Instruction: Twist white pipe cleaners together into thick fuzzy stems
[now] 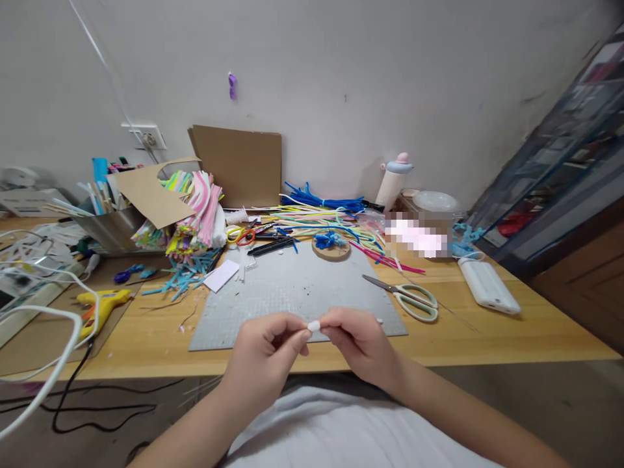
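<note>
A small white fuzzy piece [314,326], perhaps a bit of pipe cleaner, is pinched from both sides above the front of the grey cutting mat [287,292]. My left hand [268,354] grips its left end between thumb and forefinger. On the other end, my right hand [363,344] closes thumb and fingers in the same way. Most of the piece is covered by my fingertips. Farther back on the mat, a round wooden disc [336,255] carries a blue fuzzy shape [329,240]. Scissors [409,298] with pale green handles lie to the right.
Pipe cleaners [316,218] in many colours lie along the back, before a cardboard sheet [238,166]. A yellow glue gun [104,305] and white cables [68,318] occupy the left. On the right are a white power bank [489,286] and a bottle [392,185].
</note>
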`<state>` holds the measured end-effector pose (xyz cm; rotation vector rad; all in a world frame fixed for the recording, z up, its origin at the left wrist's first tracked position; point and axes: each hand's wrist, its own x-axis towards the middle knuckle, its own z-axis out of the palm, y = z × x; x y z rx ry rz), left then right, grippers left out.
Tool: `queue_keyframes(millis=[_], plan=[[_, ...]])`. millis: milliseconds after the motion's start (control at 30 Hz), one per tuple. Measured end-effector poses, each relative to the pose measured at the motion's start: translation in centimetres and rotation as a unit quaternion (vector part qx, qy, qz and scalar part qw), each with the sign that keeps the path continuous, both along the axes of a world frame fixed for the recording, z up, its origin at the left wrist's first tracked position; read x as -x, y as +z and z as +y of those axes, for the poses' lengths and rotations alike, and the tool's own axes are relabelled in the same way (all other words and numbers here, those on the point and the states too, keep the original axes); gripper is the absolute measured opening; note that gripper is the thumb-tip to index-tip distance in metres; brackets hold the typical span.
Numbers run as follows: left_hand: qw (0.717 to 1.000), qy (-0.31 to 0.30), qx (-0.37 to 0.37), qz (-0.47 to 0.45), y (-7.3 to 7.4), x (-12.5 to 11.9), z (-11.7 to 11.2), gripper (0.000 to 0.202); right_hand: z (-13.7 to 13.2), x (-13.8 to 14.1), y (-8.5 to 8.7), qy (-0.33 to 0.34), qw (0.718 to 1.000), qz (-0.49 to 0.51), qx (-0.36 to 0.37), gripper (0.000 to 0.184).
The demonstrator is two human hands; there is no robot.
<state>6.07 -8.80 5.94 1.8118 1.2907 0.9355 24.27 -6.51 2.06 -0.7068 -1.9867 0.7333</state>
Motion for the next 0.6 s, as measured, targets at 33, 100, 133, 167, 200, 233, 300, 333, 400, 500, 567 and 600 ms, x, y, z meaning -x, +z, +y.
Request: queue_keyframes(millis=[33,100,133,167,200,233,300,333,400,500,567,600], plan=[[1.000,0.012,0.009,-0.015,-0.1,-0.1,0.1,0.021,-0.3,0.0,-0.1,-0.003,1.000,-0.008,-0.027,0.015],[0.999,0.032,0.017,-0.026,-0.4,-0.2,0.3,0.021,-0.6,-0.1,0.1,-0.017,0.997,-0.046,-0.061,0.013],[0.999,0.038,0.018,-0.024,-0.6,-0.3,0.4,0.021,-0.8,-0.1,0.2,-0.025,0.995,-0.068,-0.069,0.012],[0.999,0.042,0.018,-0.020,-0.8,-0.3,0.5,0.021,-0.9,-0.1,0.4,-0.032,0.993,-0.087,-0.073,0.010],[0.999,0.046,0.020,-0.015,-1.0,-0.4,0.6,0.021,-1.0,-0.1,0.6,-0.041,0.991,-0.101,-0.074,0.011],[0.998,0.050,0.023,-0.008,-1.2,-0.5,0.7,0.021,-1.1,-0.1,0.7,-0.051,0.990,-0.110,-0.074,0.011],[0.997,0.065,0.028,0.006,-1.5,-0.6,0.8,0.022,-1.2,-0.2,0.9,-0.071,0.989,-0.115,-0.065,0.012],[0.997,0.074,0.030,0.014,-1.5,-0.6,0.8,0.023,-1.2,-0.2,1.0,-0.081,0.988,-0.115,-0.058,0.012],[0.996,0.083,0.033,0.028,-1.5,-0.7,0.9,0.024,-1.2,-0.2,0.9,-0.095,0.987,-0.119,-0.043,0.011],[0.996,0.062,0.049,0.029,-1.4,-0.7,1.0,0.022,-1.1,-0.3,0.6,-0.109,0.984,-0.142,-0.022,0.011],[0.997,0.050,0.060,0.022,-1.3,-0.6,1.1,0.020,-1.2,-0.3,0.5,-0.105,0.980,-0.167,-0.023,0.011],[0.996,0.050,0.064,0.021,-1.4,-0.5,1.2,0.019,-1.3,-0.3,0.5,-0.098,0.978,-0.182,-0.031,0.010]])
